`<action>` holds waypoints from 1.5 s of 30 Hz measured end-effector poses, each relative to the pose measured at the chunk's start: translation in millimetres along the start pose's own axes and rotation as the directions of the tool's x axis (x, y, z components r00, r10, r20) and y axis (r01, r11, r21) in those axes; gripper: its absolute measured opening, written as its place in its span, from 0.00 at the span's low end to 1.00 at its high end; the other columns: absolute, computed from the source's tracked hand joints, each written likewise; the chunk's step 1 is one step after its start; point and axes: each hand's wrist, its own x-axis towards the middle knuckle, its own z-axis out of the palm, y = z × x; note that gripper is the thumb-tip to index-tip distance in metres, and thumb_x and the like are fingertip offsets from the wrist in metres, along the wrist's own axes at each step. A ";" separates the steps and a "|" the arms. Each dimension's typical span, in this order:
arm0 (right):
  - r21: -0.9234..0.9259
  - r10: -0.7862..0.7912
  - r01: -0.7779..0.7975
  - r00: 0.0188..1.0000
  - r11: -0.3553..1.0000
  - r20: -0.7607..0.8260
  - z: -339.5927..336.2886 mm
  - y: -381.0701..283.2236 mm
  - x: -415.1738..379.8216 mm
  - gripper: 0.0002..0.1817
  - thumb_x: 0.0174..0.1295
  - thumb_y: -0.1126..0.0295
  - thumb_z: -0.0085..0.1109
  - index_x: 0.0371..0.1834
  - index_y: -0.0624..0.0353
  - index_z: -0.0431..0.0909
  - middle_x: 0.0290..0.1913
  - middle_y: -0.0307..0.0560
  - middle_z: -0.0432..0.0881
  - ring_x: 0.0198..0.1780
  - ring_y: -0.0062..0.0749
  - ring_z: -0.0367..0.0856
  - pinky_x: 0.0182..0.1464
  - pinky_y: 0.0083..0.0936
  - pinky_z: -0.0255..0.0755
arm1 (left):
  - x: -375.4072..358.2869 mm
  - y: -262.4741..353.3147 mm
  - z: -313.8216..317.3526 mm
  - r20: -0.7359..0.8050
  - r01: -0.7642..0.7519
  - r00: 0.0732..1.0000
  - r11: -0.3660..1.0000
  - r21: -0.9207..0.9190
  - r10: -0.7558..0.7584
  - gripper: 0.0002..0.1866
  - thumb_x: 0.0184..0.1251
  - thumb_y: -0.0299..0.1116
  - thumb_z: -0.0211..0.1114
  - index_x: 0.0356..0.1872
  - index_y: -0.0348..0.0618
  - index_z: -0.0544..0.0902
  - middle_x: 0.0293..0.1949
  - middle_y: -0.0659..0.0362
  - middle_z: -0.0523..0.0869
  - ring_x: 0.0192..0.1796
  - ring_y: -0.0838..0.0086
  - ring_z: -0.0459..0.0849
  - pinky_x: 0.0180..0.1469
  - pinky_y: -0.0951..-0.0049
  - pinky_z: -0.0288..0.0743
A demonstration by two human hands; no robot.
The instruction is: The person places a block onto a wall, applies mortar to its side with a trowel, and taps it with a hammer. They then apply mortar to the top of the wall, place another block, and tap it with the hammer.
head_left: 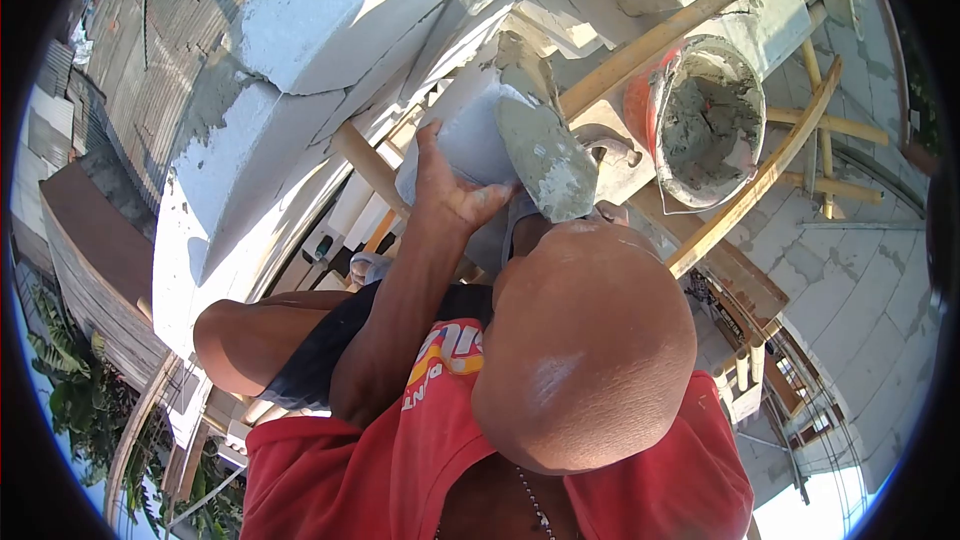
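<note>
My left hand grips the near side of a pale lightweight concrete block, thumb and fingers spread around its lower edge. The block is tilted, and wet grey mortar coats its right-hand end. Just below that end, my right hand shows only a few bent fingers; the head in the foreground hides the rest. Whatever these fingers hold cannot be made out.
A bucket of mortar stands to the right among bamboo poles. A wall of pale blocks runs along the left, with corrugated roofs beyond. A wooden plank lies lower right.
</note>
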 end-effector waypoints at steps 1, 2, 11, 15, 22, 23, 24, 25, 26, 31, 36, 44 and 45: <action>0.009 0.033 -0.033 0.999 0.999 0.000 -11.6 -0.7 -0.9 0.28 0.63 0.64 0.71 0.62 0.66 0.71 0.48 0.56 0.78 0.47 0.47 0.79 0.47 0.41 0.76 | 1.9 1.5 -3.2 0.011 0.015 1.000 1.000 -0.007 -0.015 0.38 0.67 0.63 0.54 0.71 0.49 0.69 0.67 0.49 0.74 0.71 0.51 0.71 0.70 0.32 0.64; 0.019 0.068 -0.068 0.998 0.998 -0.003 -22.1 -2.6 -2.8 0.28 0.64 0.64 0.71 0.62 0.66 0.72 0.47 0.56 0.78 0.46 0.46 0.79 0.47 0.41 0.76 | 9.8 6.3 -12.8 0.045 0.054 0.998 0.998 -0.023 -0.053 0.38 0.67 0.63 0.55 0.71 0.49 0.69 0.68 0.49 0.74 0.71 0.51 0.71 0.69 0.32 0.64; 0.153 0.380 -0.363 0.920 0.919 -0.099 -92.6 -27.9 -14.0 0.27 0.68 0.59 0.66 0.61 0.68 0.74 0.42 0.54 0.79 0.40 0.40 0.80 0.45 0.38 0.75 | 7.0 12.9 -19.2 -0.002 -0.004 1.000 1.000 0.001 0.004 0.40 0.66 0.63 0.58 0.74 0.52 0.65 0.72 0.50 0.69 0.73 0.50 0.68 0.71 0.37 0.62; 0.229 0.525 -0.475 0.805 0.849 -0.277 -111.2 -37.0 -3.3 0.28 0.69 0.56 0.65 0.61 0.69 0.75 0.40 0.53 0.80 0.38 0.38 0.81 0.44 0.37 0.75 | -0.5 14.3 -19.7 -0.032 -0.019 0.999 1.000 -0.024 0.018 0.40 0.65 0.62 0.59 0.74 0.52 0.65 0.72 0.50 0.69 0.73 0.51 0.68 0.72 0.37 0.60; -0.369 0.659 -0.637 0.748 0.677 -0.081 -161.9 33.6 67.8 0.29 0.73 0.49 0.58 0.62 0.65 0.79 0.40 0.53 0.85 0.41 0.38 0.84 0.48 0.36 0.77 | -21.1 13.8 -19.4 -0.165 -0.033 0.985 0.996 0.084 0.047 0.37 0.68 0.61 0.60 0.70 0.48 0.70 0.70 0.51 0.72 0.72 0.50 0.70 0.70 0.36 0.63; -0.391 0.718 -0.664 0.696 0.638 -0.010 -166.4 33.2 75.2 0.29 0.74 0.46 0.55 0.64 0.59 0.80 0.48 0.56 0.85 0.48 0.43 0.85 0.55 0.39 0.77 | -23.1 14.5 -22.6 -0.157 -0.032 0.986 0.990 0.136 0.053 0.38 0.67 0.61 0.61 0.71 0.48 0.69 0.70 0.51 0.72 0.72 0.51 0.70 0.70 0.36 0.63; -0.449 0.681 -0.605 0.732 0.658 0.011 -168.3 28.3 86.0 0.28 0.74 0.47 0.55 0.64 0.59 0.79 0.49 0.56 0.84 0.50 0.44 0.84 0.56 0.40 0.77 | -24.4 16.8 -24.5 -0.149 -0.036 0.987 0.982 0.187 0.064 0.39 0.66 0.61 0.62 0.71 0.47 0.69 0.70 0.50 0.72 0.72 0.51 0.70 0.70 0.37 0.62; -0.500 0.623 -0.532 0.782 0.684 0.020 -168.3 19.8 98.1 0.27 0.74 0.49 0.55 0.65 0.59 0.79 0.51 0.56 0.84 0.52 0.45 0.83 0.57 0.40 0.76 | -31.5 17.5 -19.8 -0.192 -0.032 0.978 0.964 0.264 0.085 0.40 0.65 0.61 0.63 0.72 0.47 0.67 0.70 0.50 0.71 0.71 0.51 0.70 0.69 0.37 0.63; -0.553 0.539 -0.443 0.842 0.706 0.013 -169.2 12.5 111.2 0.26 0.74 0.50 0.56 0.65 0.58 0.78 0.53 0.55 0.83 0.53 0.46 0.82 0.58 0.41 0.76 | -39.8 17.2 -13.9 -0.242 -0.022 0.964 0.942 0.334 0.108 0.42 0.64 0.61 0.65 0.72 0.47 0.66 0.70 0.50 0.71 0.71 0.52 0.70 0.69 0.37 0.64; -0.546 0.118 -0.009 0.979 0.837 0.165 -156.6 -40.0 185.3 0.23 0.75 0.57 0.57 0.68 0.56 0.76 0.61 0.53 0.80 0.63 0.50 0.78 0.64 0.43 0.74 | -61.5 36.5 -14.0 -0.293 0.036 0.948 0.879 0.475 0.119 0.47 0.60 0.58 0.70 0.75 0.47 0.60 0.69 0.49 0.69 0.71 0.53 0.71 0.66 0.39 0.69; -0.252 -0.122 0.257 0.884 0.933 0.451 -117.9 -92.8 236.2 0.16 0.66 0.64 0.62 0.56 0.54 0.83 0.52 0.48 0.84 0.57 0.46 0.83 0.57 0.37 0.78 | -103.7 41.6 6.5 -0.314 0.043 0.931 0.796 0.604 0.189 0.51 0.61 0.57 0.70 0.77 0.43 0.54 0.69 0.47 0.68 0.71 0.53 0.71 0.68 0.43 0.70; 0.144 -0.467 0.672 0.329 0.726 0.820 -67.2 -121.8 279.8 0.27 0.63 0.67 0.68 0.66 0.49 0.76 0.63 0.44 0.79 0.64 0.42 0.79 0.65 0.41 0.77 | -138.9 44.8 18.3 -0.384 0.199 0.874 0.502 0.842 0.298 0.51 0.64 0.53 0.70 0.75 0.30 0.53 0.66 0.40 0.72 0.67 0.50 0.77 0.64 0.43 0.77; 0.203 -0.563 0.720 0.301 0.663 0.770 -56.7 -121.8 277.6 0.27 0.62 0.67 0.67 0.66 0.52 0.76 0.65 0.47 0.77 0.66 0.46 0.77 0.65 0.40 0.77 | -139.9 47.2 17.5 -0.380 0.219 0.869 0.445 0.868 0.315 0.50 0.65 0.52 0.70 0.75 0.29 0.53 0.66 0.39 0.72 0.67 0.50 0.77 0.64 0.44 0.77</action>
